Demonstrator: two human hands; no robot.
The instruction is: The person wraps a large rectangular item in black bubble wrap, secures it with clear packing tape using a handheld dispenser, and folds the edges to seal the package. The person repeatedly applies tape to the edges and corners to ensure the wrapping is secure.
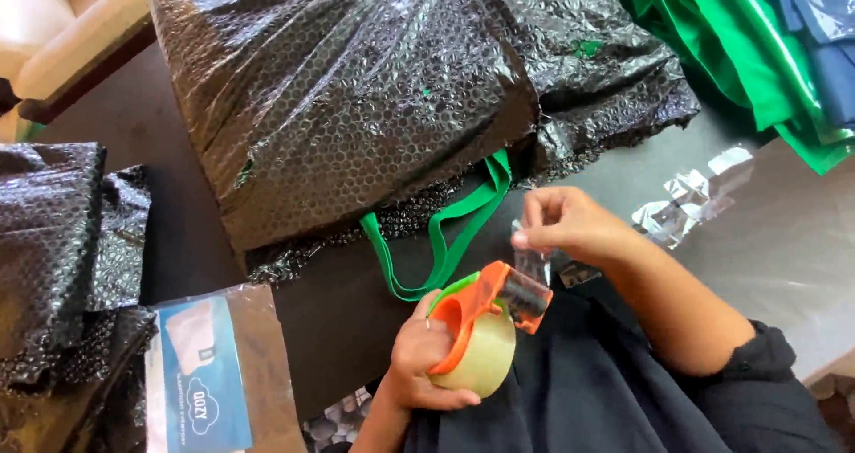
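Dark tabletop [338, 319], seen from above. Black bubble-wrap bundle [356, 97] is laid across its top centre, w/ green straps [445, 230] hanging out below. Orange tape dispenser [476, 328] w/ clear roll is gripped by left hand [423, 355] — bottom centre. Clear tape end [532, 261] is pinched by right hand [570, 224], just above dispenser.

Bubble-wrapped parcel [356, 97]: large, black, on my table ahead.
Wrapped bundles [62, 266]: black, stacked at my left.
Flat packet [209, 373]: clear sleeve, blue-and-white card, lower left.
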